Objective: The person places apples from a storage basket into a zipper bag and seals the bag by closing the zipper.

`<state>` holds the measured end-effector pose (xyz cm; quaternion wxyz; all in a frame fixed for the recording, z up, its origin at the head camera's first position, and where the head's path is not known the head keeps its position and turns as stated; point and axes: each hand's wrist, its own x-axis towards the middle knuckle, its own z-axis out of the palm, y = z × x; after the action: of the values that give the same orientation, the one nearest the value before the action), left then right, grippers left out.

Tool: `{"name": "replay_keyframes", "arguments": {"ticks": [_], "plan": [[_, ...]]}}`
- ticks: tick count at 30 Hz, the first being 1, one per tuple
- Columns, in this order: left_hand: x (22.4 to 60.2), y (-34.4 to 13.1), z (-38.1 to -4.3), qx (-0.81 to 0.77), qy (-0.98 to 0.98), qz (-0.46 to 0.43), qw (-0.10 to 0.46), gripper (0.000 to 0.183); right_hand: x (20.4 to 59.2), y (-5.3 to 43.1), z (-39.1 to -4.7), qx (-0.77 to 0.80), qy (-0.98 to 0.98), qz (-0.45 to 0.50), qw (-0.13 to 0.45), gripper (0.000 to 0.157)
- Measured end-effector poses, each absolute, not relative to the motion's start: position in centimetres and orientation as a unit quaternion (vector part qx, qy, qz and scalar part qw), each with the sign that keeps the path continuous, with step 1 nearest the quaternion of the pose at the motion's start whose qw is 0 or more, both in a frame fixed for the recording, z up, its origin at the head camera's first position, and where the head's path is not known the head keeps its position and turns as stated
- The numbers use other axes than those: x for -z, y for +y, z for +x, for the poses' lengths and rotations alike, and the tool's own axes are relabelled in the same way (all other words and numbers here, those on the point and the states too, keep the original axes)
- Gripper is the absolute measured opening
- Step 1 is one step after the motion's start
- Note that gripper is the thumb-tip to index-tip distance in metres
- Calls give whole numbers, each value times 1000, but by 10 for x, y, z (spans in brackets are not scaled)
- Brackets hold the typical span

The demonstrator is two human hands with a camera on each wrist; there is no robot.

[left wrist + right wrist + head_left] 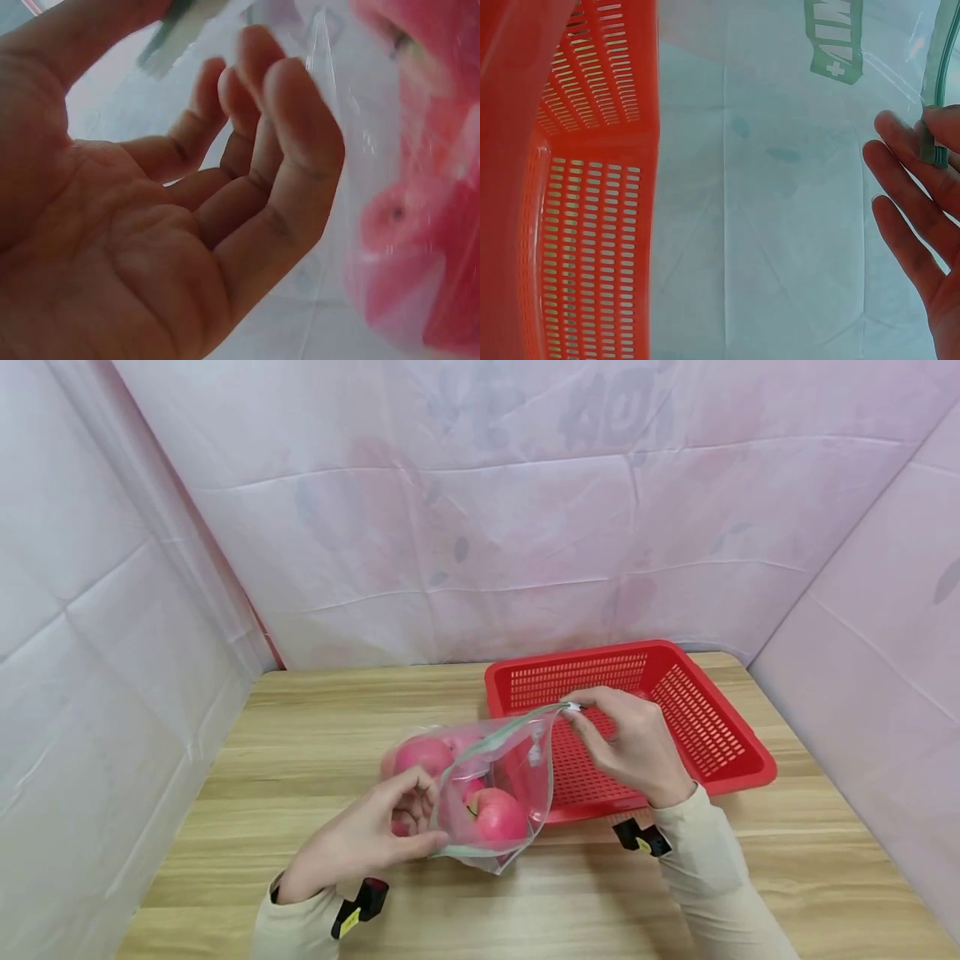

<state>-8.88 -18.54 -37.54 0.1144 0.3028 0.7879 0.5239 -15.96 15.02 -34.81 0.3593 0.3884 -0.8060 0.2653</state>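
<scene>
A clear zip bag (536, 777) with a green seal strip lies tilted on the table, its mouth spread toward me. Inside it are several pinkish-red apples (501, 815), also visible through the plastic in the left wrist view as red apples (457, 285). My right hand (633, 739) pinches the bag's upper right corner at the white zip end between thumb and fingers; the right wrist view shows the same right hand (922, 202) there. At the mouth's left side, my left hand (367, 835) has its thumb by the rim, fingers loosely bent and apart from the thumb, palm bare.
A red perforated plastic basket (720, 702) stands behind and right of the bag, under my right hand. The wooden table (300, 735) is bounded by pale printed cloth (465, 543) at the back and both sides. Black wrist cameras (360, 906) sit on my sleeves.
</scene>
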Motion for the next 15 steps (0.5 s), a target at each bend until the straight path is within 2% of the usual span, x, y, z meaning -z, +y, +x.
{"name": "replay_keyframes", "arguments": {"ticks": [5,9,15], "plan": [[380,-189,-97,-524,787,310,106,12,349,161,-158,-268,-811,378,356,16],[382,-192,-103,-517,794,301,109,4,350,167,-156,-274,-816,369,352,31],[382,-193,-110,-524,802,264,114,14,350,175,-153,-281,-811,354,371,47]]}}
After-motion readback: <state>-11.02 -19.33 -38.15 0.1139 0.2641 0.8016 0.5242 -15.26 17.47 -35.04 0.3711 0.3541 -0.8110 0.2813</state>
